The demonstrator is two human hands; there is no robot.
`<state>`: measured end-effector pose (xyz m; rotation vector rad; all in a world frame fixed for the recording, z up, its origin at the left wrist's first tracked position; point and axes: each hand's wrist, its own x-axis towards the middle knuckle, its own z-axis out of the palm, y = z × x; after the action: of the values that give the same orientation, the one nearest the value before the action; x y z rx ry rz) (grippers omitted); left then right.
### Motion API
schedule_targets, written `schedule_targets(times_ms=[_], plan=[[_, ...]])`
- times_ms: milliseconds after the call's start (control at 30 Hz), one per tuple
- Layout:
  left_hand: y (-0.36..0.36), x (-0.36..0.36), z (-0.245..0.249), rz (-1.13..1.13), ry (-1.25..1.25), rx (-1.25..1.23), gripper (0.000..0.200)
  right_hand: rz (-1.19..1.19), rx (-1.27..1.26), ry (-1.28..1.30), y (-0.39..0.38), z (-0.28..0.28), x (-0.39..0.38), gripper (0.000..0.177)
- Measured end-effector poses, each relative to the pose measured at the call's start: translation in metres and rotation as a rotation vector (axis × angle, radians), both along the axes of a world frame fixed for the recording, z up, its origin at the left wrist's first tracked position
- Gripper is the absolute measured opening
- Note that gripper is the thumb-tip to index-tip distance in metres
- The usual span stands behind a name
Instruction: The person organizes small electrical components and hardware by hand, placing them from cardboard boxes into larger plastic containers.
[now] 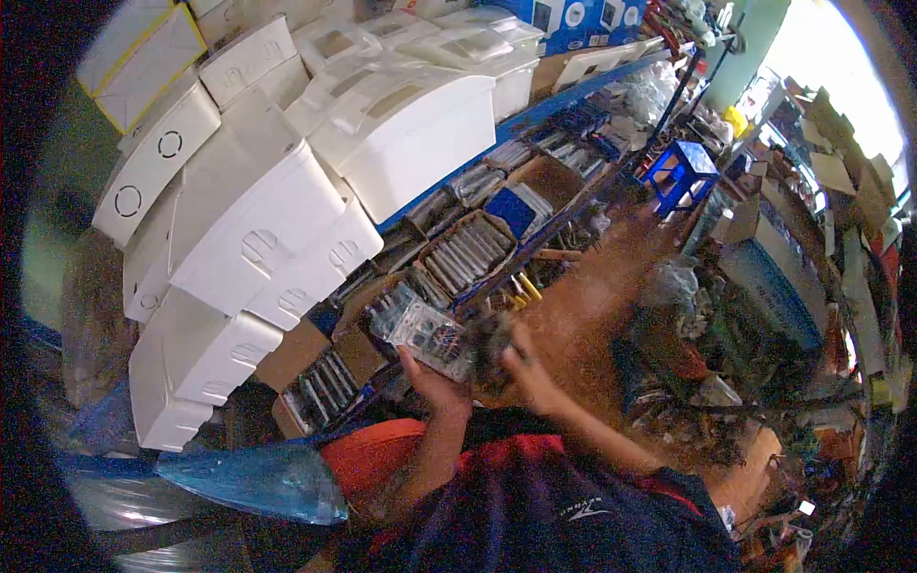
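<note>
My left hand (435,384) grips the lower edge of a flat, pale packet (427,336) with a printed face and a shiny, see-through wrap. Its thumb lies along the near side. Just to the right, my right hand (525,370) is closed around a dark, crumpled rag (490,346), smeared by motion. The rag is right at the packet's right edge. Beyond the packet, an open carton (471,250) holds a row of similar flat, wrapped pieces.
Large white plastic enclosures (253,210) are stacked at the left, above the shelf of cartons. A blue stool (683,174) stands on the brown floor (583,315). Cardboard boxes (774,267) and clutter line the right side. A blue plastic-wrapped bundle (258,482) lies at lower left.
</note>
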<state>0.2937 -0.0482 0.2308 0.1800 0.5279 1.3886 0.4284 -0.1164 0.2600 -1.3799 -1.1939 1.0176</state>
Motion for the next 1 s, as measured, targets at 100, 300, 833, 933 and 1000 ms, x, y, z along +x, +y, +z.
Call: schedule_targets(times_ms=[100, 300, 833, 933, 1000], plan=[[-0.008, 0.005, 0.002, 0.012, 0.104, -0.028, 0.060, -0.038, 0.233, 0.045, 0.004, -0.012, -0.045, 0.069], [-0.015, -0.006, 0.019, -0.124, -0.019, 0.043, 0.064, 0.092, 0.114, 0.096, 0.022, 0.021, -0.024, 0.059], [-0.021, 0.014, 0.034, -0.207, -0.008, -0.011, 0.056, -0.388, 0.055, 0.114, 0.031, -0.028, 0.056, 0.042], [-0.021, 0.032, 0.040, -0.129, 0.161, -0.172, 0.055, -0.246, 0.000, 0.227, 0.022, -0.005, 0.072, 0.038], [-0.022, 0.046, 0.030, -0.276, 0.216, -0.178, 0.055, -0.097, 0.122, -0.003, 0.009, -0.011, 0.071, 0.034]])
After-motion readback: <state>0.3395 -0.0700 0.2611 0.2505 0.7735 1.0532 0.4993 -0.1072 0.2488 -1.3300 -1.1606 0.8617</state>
